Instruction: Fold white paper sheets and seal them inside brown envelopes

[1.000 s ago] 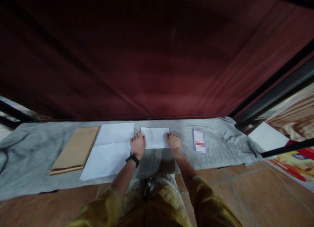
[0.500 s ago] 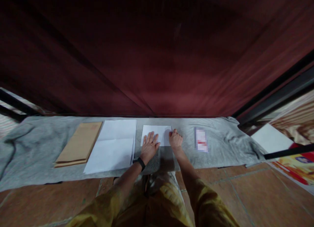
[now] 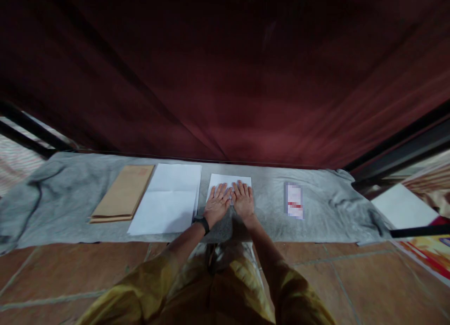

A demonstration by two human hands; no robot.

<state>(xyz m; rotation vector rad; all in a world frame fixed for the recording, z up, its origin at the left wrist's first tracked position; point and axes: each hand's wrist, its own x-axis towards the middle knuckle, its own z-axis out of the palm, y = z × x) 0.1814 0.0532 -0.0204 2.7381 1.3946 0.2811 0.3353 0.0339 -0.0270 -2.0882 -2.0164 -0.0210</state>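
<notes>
Both hands are laid flat and fully opened, palms down, with nothing gripped. The left hand [image 3: 217, 203] and the right hand [image 3: 242, 200] are set side by side, touching along the forefingers, on the small white paper [image 3: 230, 180]. Held this way, the paper is judged to be pinned against the soft surface beneath, so that it is kept flat and cannot slide.

Behind everything a dark red curtain [image 3: 225, 90] is hung, reaching down to the far edge of the grey cloth [image 3: 66, 198]. This cloth is spread over the tiled floor [image 3: 351, 278], apparently as a clean layer for the papers.

On the cloth, 4 items are lined up in a row, apart from one another. A large white sheet [image 3: 168, 198] lies just left of the pressed paper, and a brown envelope [image 3: 124, 193] lies beyond that, towards the left end. A small blurred packet [image 3: 294, 200] is placed well to the right.

The small white paper lies directly under both palms, near the cloth's far edge; only its far strip is left uncovered beyond the fingertips.

A black wristband [image 3: 203, 222] is worn on the left wrist.
</notes>
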